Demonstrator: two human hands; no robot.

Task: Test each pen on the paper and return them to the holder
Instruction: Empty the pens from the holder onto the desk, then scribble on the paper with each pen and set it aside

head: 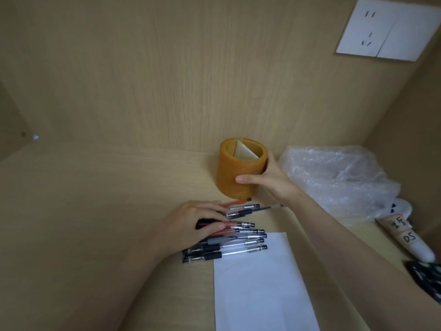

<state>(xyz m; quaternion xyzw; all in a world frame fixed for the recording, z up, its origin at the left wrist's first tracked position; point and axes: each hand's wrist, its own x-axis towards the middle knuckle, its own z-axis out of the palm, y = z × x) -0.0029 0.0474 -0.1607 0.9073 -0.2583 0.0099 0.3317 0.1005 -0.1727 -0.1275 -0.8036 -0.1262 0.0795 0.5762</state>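
At frame centre the right hand (269,180) gripped the orange holder (236,168) (upright on the desk), thumb across its front, fingers curled behind. Just below left, the left hand (193,223) lay flat, fingers together, on the heaped pens (238,244), which overlapped the white paper (257,283).

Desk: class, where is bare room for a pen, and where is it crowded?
Bare: the wide stretch of desk left of the pen holder and pens; also the lower paper. Crowded: the right side, with plastic bag and tube; the middle, where the left hand rests on the pens and the right hand grips the holder.
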